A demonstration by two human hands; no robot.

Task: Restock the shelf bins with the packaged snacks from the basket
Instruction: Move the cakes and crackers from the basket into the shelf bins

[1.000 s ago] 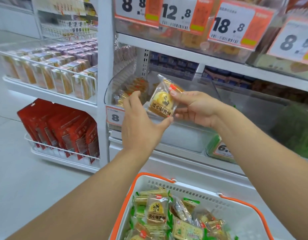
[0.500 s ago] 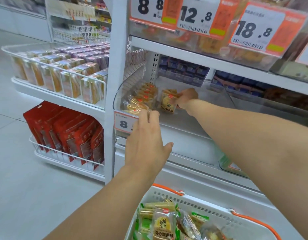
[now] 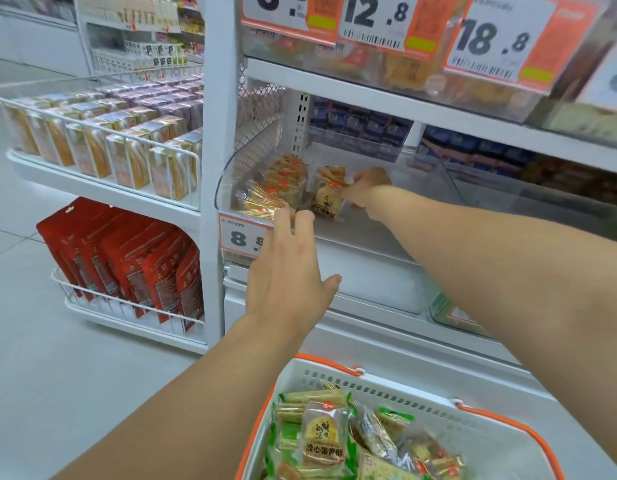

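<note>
meanwhile the left hand point(image 3: 289, 271) is reaching to the clear bin point(image 3: 227, 174) front, its grip spread and holding nothing. further right, the right hand point(image 3: 367, 188) is pinching a snack point(image 3: 326, 199) inside the bin, beside stacked packs point(image 3: 276, 188). below, more snacks are lying in the basket point(image 3: 473, 441).

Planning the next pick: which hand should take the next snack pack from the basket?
Left. The left hand is open at the bin's front edge, nearer the basket; the right hand is deep in the bin holding a snack pack.
</note>
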